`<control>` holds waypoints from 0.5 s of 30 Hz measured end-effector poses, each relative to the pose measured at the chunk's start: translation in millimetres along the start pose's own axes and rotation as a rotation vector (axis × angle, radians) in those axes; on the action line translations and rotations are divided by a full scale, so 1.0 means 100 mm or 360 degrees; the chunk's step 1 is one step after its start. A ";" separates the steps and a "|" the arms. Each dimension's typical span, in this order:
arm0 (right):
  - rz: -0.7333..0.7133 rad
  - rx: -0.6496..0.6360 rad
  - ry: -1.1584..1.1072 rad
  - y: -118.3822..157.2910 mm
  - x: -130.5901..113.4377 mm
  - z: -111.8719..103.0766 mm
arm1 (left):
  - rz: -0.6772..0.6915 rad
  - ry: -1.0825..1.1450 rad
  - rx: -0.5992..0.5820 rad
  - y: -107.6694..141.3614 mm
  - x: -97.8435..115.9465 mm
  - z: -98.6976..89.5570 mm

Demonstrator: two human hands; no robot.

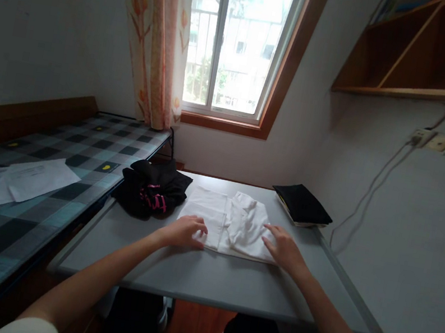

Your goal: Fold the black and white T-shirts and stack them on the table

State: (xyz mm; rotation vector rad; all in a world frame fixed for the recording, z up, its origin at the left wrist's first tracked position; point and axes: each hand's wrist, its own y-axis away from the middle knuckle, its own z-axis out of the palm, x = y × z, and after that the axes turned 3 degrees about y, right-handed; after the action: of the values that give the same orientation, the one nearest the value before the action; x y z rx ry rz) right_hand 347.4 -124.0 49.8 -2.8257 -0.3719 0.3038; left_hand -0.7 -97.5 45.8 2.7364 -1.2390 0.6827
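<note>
A white cloth garment [246,224] lies partly folded on the grey table [211,284]. Its left part is flat and smooth, while its right part is bunched and wrinkled. My left hand [186,231] rests on the lower left edge of the cloth, its fingers bent and apart. At the garment's right edge, my right hand [283,249] touches the fabric with its fingers spread. Just left of the white cloth sits a crumpled black garment [154,188] with pink print.
A folded black item [302,204] lies at the table's back right. To the left is a bed with a checked cover [75,150] and papers [37,178]. A wooden shelf [420,91] hangs at upper right, above a socket [422,137] with a hanging cable.
</note>
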 end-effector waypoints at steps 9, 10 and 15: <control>-0.0624 -0.0153 0.0251 -0.47 -0.72 0.27 | -0.0313 0.0264 0.0583 -0.13 -0.02 0.02; -0.0594 -0.0167 0.0319 -0.49 -0.71 0.26 | -0.0405 0.0318 0.0783 -0.10 -0.08 -0.06; -0.0370 -0.0164 0.0633 -0.46 -0.52 0.05 | -0.0899 0.0383 0.1635 0.31 -0.62 -0.64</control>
State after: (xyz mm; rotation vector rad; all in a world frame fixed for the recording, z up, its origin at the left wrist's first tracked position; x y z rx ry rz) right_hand 286.5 -95.0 67.0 -2.8106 -0.6296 -0.3288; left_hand -83.0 -60.5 74.0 3.2636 0.0567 1.8469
